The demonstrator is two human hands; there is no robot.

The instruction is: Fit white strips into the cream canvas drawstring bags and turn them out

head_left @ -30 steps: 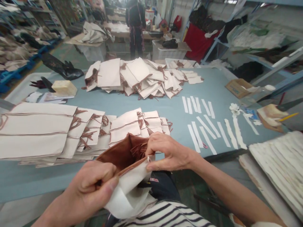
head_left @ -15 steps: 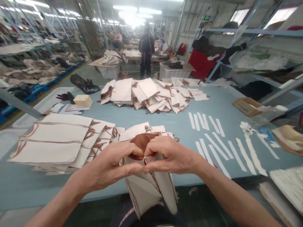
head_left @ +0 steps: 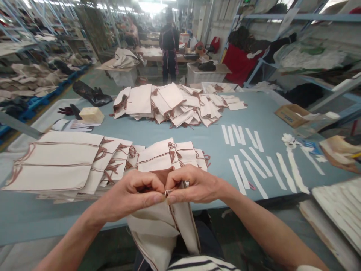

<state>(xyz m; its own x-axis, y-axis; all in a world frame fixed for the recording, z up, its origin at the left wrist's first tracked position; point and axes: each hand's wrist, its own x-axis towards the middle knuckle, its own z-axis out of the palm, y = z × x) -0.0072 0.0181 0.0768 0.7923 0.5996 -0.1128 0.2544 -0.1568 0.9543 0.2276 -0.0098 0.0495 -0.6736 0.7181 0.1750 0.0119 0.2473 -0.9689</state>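
A cream cloth pouch (head_left: 162, 229) with brown lining and trim hangs over my lap at the near table edge. My left hand (head_left: 132, 195) and my right hand (head_left: 194, 186) meet thumb to thumb at its mouth, both closed and pinching the top rim. The brown inside is mostly hidden behind my fingers. Just beyond my hands lies a short row of folded pouches (head_left: 172, 154) with brown drawstrings.
A long stack of finished pouches (head_left: 64, 162) lies at the left on the blue table (head_left: 214, 150), and a loose heap of pouches (head_left: 175, 101) sits farther back. White strips (head_left: 251, 158) lie at the right near a cardboard box (head_left: 290, 114). A person (head_left: 169, 45) stands far behind.
My hands have closed together on the pouch rim, squeezing the open brown mouth nearly shut. The pouch now hangs straight down from the pinch instead of being spread open.
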